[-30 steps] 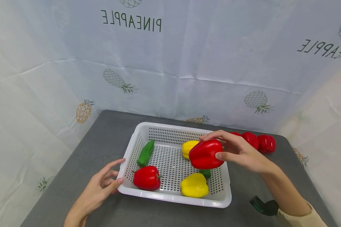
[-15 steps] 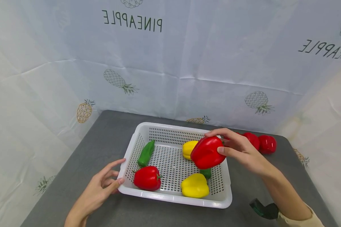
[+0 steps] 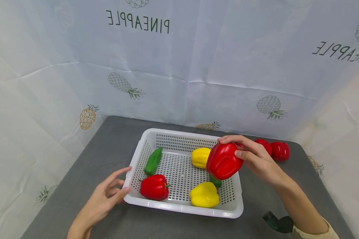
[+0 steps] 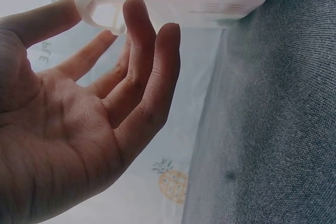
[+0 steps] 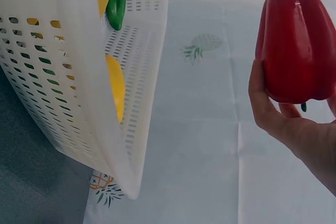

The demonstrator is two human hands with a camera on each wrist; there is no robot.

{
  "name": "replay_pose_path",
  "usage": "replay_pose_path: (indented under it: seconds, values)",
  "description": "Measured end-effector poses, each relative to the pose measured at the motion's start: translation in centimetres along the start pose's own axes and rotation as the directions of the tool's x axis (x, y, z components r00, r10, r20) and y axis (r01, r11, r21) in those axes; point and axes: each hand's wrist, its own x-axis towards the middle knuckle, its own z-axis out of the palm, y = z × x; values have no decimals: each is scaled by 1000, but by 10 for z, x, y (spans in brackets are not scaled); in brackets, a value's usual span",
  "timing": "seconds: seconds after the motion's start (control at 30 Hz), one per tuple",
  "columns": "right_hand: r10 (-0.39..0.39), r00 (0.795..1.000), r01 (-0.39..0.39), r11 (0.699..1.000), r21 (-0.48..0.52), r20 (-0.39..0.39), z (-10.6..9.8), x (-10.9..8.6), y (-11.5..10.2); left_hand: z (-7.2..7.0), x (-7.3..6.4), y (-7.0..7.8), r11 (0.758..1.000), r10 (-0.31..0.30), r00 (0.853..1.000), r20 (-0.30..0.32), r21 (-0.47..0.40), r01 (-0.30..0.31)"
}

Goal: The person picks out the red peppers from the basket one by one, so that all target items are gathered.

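Rightward, by a little, went the held red pepper (image 3: pixel 224 161) since a second earlier, its left end dipping and more of the rear yellow pepper (image 3: pixel 199 157) coming into sight. The right hand (image 3: pixel 261 162) had its grip closed about that red pepper near the stem end, thumb on one side and fingers on the other. It was raised, seen from the head over the basket's right side; the right wrist view showed it apart from the basket (image 3: pixel 179 208).

Within the white basket, the front yellow pepper (image 3: pixel 204 195) lay near the front wall, with a partly hidden dark green pepper (image 3: pixel 216 182) just behind it. A second red pepper (image 3: pixel 154 187) sat in the left front corner and a long green pepper (image 3: pixel 153 161) leaned along the left side.

The left hand (image 3: pixel 101 197) held the basket's near left corner by thumb and forefinger. More red peppers (image 3: pixel 280 151) lay on the grey desk (image 3: pixel 116 142), right of the basket, before a pineapple-printed curtain (image 3: pixel 179 59).
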Motion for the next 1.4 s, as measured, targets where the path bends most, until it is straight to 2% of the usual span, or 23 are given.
replay_pose_path:
  seconds: [0.13,0.2,0.37,0.53,1.07,1.23,1.4]
  values:
    - [15,1000,-15,1000,-3,1,0,-1,-1,0,0,1,1000,-17,1000,-5,7,17]
    - [20,1000,-20,999,-36,-16,1,-2,-2,0,1,2,1000,-21,1000,-5,9,21]
    - [19,997,-32,983,-181,-74,5,-5,-3,1,1,2,1000,-16,1000,-6,7,16]
    - [8,993,-40,960,-278,-118,8,-7,-3,1,0,2,1000,-19,1000,-10,12,19]
    - [-12,997,-18,935,-353,-81,4,-16,-2,2,0,2,1000,10,1000,-17,12,-10]
    - [-21,993,-30,913,-406,-119,-6,-22,1,1,0,2,1000,15,1000,-14,11,-15]
    - [-7,991,-52,906,-420,-137,-22,-32,6,0,-1,0,999,34,999,0,-2,-34]
